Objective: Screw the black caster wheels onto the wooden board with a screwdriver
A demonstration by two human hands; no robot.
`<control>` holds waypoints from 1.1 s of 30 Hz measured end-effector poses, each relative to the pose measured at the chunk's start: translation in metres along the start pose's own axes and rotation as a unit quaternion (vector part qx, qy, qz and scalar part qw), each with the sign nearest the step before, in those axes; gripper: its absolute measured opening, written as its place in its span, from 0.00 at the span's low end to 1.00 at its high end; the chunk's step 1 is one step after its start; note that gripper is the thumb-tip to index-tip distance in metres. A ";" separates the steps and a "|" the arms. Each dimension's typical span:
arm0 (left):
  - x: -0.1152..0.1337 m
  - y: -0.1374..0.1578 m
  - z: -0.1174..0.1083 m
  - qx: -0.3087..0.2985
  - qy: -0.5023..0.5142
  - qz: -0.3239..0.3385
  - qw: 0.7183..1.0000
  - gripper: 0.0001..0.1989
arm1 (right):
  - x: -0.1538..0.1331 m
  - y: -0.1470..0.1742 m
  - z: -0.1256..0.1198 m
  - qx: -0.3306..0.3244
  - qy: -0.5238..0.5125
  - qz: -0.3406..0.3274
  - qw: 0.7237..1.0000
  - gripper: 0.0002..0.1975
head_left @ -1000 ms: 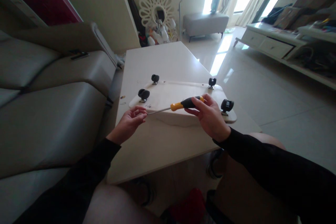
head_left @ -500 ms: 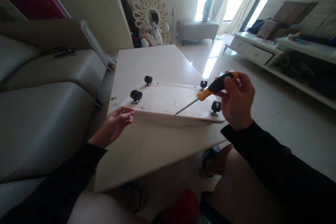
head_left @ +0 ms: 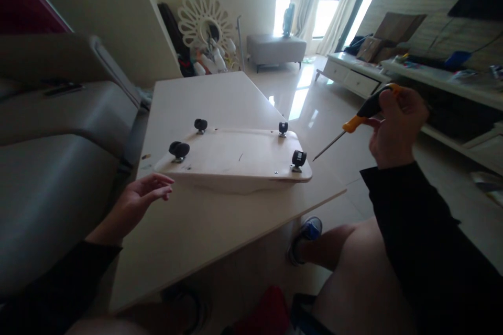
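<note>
A screwdriver (head_left: 356, 123) with a black and orange handle is held in my right hand (head_left: 398, 128), its shaft slanting down to the left. The tip hangs in the air just right of a white board (head_left: 236, 154). Black casters (head_left: 299, 159) stand upright at the board's corners, wheels up. Near the board's left front corner, my left hand (head_left: 137, 201) hovers open, fingers loosely stretched, with nothing seen in it. A small screw or hole (head_left: 275, 172) shows by the right front caster.
The board lies on a pale tabletop (head_left: 188, 241) with an angled edge. A grey sofa (head_left: 51, 188) flanks it on the left. Beyond are a grey bench (head_left: 277, 51), a flower-shaped mirror (head_left: 206, 21) and a low white cabinet (head_left: 346, 76). My shoe (head_left: 312, 229) is under the table's front edge.
My right hand has carried the screwdriver right, away from above the board and past its right edge. My left hand has loosened and moved slightly away from the board; the view has turned right.
</note>
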State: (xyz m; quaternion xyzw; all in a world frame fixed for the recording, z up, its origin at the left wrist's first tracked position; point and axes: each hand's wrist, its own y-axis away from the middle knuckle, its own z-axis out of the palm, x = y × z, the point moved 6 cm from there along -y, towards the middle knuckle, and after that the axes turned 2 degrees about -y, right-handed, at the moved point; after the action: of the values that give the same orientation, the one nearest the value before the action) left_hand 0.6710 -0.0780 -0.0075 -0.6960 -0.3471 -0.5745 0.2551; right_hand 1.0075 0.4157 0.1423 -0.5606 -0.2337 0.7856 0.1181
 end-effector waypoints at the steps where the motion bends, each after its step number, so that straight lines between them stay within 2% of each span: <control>1: 0.007 0.000 0.008 -0.008 -0.044 0.016 0.999 0.13 | 0.008 0.000 -0.005 -0.011 0.001 0.009 1.000 0.12; 3: 0.023 0.001 0.035 -0.037 -0.120 0.048 0.991 0.13 | 0.020 -0.003 -0.012 -0.021 -0.001 0.028 0.999 0.14; 6: 0.054 0.002 0.092 -0.087 -0.183 0.115 0.973 0.11 | 0.034 -0.007 -0.019 0.012 -0.012 0.059 0.998 0.17; 9: 0.079 0.009 0.150 -0.122 -0.214 0.190 0.950 0.07 | 0.039 -0.007 -0.012 0.016 -0.006 0.079 0.997 0.18; 12: 0.082 0.025 0.191 -0.192 -0.237 0.236 0.923 0.06 | 0.039 0.000 0.000 -0.018 0.010 0.071 0.997 0.17; 14: 0.073 0.038 0.202 -0.233 -0.277 0.267 0.893 0.08 | 0.038 0.006 0.005 -0.028 0.017 0.062 0.998 0.19; 17: 0.053 0.055 0.196 -0.294 -0.336 0.305 0.841 0.13 | 0.037 0.013 0.009 -0.047 0.039 0.041 0.997 0.19; 20: 0.040 0.060 0.167 -0.302 -0.375 0.322 0.815 0.14 | 0.034 0.016 0.012 -0.065 0.059 0.009 0.996 0.19; 24: 0.033 0.050 0.114 -0.257 -0.407 0.295 0.825 0.11 | 0.026 0.020 0.017 -0.062 0.047 -0.037 0.996 0.18; 27: 0.025 0.042 0.085 -0.255 -0.420 0.257 0.832 0.10 | 0.021 0.023 0.024 -0.065 0.044 -0.055 0.995 0.16; 30: 0.021 0.036 0.068 -0.231 -0.403 0.226 0.856 0.09 | 0.019 0.025 0.029 -0.062 0.045 -0.065 0.995 0.15; 33: 0.025 0.036 0.069 -0.212 -0.371 0.233 0.874 0.10 | 0.020 0.026 0.032 -0.060 0.048 -0.073 0.994 0.15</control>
State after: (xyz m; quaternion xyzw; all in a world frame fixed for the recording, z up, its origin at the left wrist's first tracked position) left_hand 0.7445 -0.0444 0.0045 -0.9560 -0.1138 -0.2581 0.0810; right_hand 0.9725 0.3943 0.1216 -0.5852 -0.3151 0.7315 0.1520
